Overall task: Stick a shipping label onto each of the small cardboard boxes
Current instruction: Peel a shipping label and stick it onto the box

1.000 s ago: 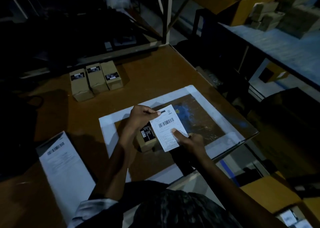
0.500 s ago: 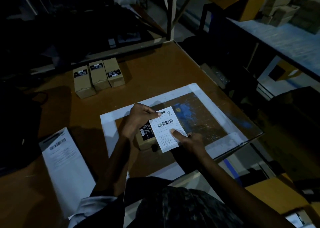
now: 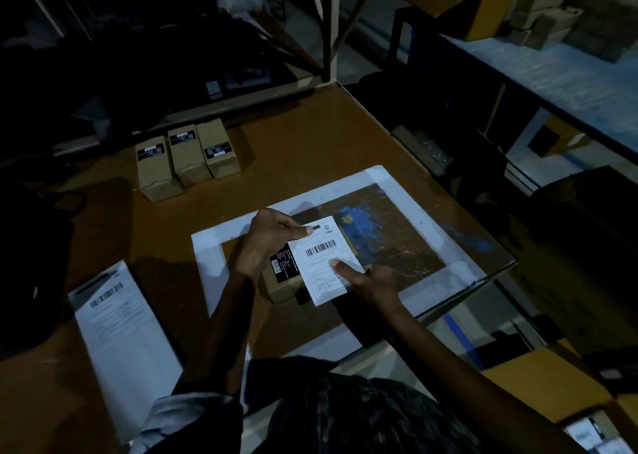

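We see the white rectangular barcode shipping label [image 3: 324,259] over the small brown cardboard box [image 3: 280,281], long axis running away from us, left hand [image 3: 266,239] pinching its far corner, right hand [image 3: 371,281] pinching its near edge.

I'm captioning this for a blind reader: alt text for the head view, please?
Both hands, left hand and right hand, hold a white shipping label over a small cardboard box on a brown table; three more boxes wait behind.

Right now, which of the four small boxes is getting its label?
The box under both hands, inside the white frame; the white label lies over it. The other three sit in a row farther back.
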Demonstrator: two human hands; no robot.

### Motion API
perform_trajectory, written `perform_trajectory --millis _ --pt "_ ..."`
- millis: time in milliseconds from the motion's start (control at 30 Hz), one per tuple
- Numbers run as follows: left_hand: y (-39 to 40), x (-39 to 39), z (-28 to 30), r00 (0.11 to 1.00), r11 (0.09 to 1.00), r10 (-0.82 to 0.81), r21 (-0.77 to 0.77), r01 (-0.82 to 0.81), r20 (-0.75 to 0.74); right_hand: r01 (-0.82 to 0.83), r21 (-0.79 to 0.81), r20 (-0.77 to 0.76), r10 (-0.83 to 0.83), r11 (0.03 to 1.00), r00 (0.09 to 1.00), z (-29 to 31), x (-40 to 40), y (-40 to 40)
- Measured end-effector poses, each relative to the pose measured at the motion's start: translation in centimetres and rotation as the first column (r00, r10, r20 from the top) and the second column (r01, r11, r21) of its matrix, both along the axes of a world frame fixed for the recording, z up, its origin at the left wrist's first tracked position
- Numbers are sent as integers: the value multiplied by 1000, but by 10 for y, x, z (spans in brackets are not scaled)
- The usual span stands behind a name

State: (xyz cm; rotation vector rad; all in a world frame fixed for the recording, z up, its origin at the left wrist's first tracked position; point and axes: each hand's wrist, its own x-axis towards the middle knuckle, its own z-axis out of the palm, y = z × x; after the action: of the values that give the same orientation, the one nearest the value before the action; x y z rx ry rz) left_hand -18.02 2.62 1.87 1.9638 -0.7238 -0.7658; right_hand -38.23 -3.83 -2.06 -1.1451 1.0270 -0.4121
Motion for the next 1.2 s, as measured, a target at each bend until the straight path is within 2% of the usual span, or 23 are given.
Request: perform_trajectory --millis 133,300,500,700,1000,1133,1200 --pt "-2 1 -4 1000 1000 10 1 -10 13 6 24 49 -7 1000 999 4 -3 -2" --pt "-4 2 -7 1000 1000 2 16 -2 22 -6 -9 7 6 1000 1000 0 -1 -5" --pt "-6 2 -9 1000 1000 10 22 -11 25 -14 43 22 13 999 1000 -1 -1 -4" --pt "-5 -2 -17 997 999 47 -15 -46 54 -48 20 -27 49 999 998 -4 -1 -7" --pt "-1 -8 -27 963 998 51 9 -55 265 -124 89 11 124 988 992 16 -8 -2" --pt "2 -16 -28 928 994 49 73 -81 369 -196 52 1 196 979 981 17 -12 -4" --pt "4 -20 -27 899 991 61 85 -108 434 -251 -27 -92 248 967 964 12 -14 -8"
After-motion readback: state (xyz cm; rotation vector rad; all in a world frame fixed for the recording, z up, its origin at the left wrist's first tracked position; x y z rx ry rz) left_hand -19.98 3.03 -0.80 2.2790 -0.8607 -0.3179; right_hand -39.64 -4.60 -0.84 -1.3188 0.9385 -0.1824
